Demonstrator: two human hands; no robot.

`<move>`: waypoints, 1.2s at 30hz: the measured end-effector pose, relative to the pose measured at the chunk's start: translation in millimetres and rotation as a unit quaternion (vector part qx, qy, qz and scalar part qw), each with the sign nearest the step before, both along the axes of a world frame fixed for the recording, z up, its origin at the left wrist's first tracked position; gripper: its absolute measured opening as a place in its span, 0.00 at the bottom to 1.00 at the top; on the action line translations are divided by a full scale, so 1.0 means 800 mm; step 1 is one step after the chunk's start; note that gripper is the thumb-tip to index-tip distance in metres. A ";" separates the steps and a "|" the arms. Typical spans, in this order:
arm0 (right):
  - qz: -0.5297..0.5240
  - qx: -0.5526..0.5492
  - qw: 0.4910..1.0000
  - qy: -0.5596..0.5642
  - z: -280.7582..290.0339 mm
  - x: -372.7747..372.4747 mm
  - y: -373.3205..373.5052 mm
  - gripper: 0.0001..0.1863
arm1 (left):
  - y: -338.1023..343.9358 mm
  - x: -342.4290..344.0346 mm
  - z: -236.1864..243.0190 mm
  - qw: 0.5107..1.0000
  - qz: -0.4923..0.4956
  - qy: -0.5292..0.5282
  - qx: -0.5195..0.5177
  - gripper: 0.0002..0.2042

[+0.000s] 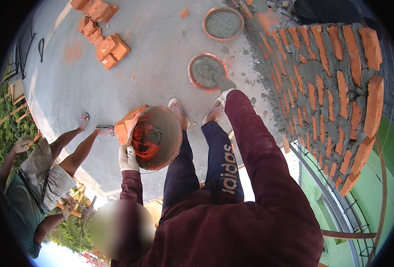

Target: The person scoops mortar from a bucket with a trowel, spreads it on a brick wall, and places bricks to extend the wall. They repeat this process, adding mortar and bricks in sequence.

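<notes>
My left hand, in a white glove, is closed on the rim of a bucket. The bucket is tilted so its inside shows, with orange-red and grey residue at the bottom. My right hand, also gloved, grips a trowel, its handle mostly hidden by the hand. The blade reaches the right edge of a round reddish pan on the floor, which holds grey mortar. A second pan of mortar stands farther off, beside the wall.
A brick wall with wet-looking grey joints rises on the right. Stacked bricks lie at far left, and more bricks sit behind the bucket. A co-worker in light shorts stands at the left. Mortar splashes dot the concrete floor.
</notes>
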State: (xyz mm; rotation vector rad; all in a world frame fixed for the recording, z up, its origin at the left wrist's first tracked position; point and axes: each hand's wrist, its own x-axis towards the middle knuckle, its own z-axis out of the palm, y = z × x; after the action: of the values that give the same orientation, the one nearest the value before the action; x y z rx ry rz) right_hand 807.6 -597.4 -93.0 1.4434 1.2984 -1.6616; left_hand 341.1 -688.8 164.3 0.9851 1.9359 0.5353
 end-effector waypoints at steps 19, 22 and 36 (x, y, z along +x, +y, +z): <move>-0.031 0.510 0.859 -0.005 0.653 -0.057 -0.080 0.22 | 0.338 0.121 0.222 0.922 -0.357 -0.049 0.145 0.16; -0.008 0.594 0.796 -0.112 0.654 -0.098 -0.037 0.21 | 0.320 0.189 0.339 0.889 -0.408 -0.163 0.131 0.16; 0.108 0.645 0.747 -0.116 0.782 -0.135 -0.003 0.17 | 0.331 0.146 0.385 0.863 -0.425 -0.050 0.270 0.12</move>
State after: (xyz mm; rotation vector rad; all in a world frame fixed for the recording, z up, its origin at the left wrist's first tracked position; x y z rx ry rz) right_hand 699.4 -599.7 532.9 1.9287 2.4976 -0.1819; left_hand 458.0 -424.0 472.5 1.9709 1.0709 0.5819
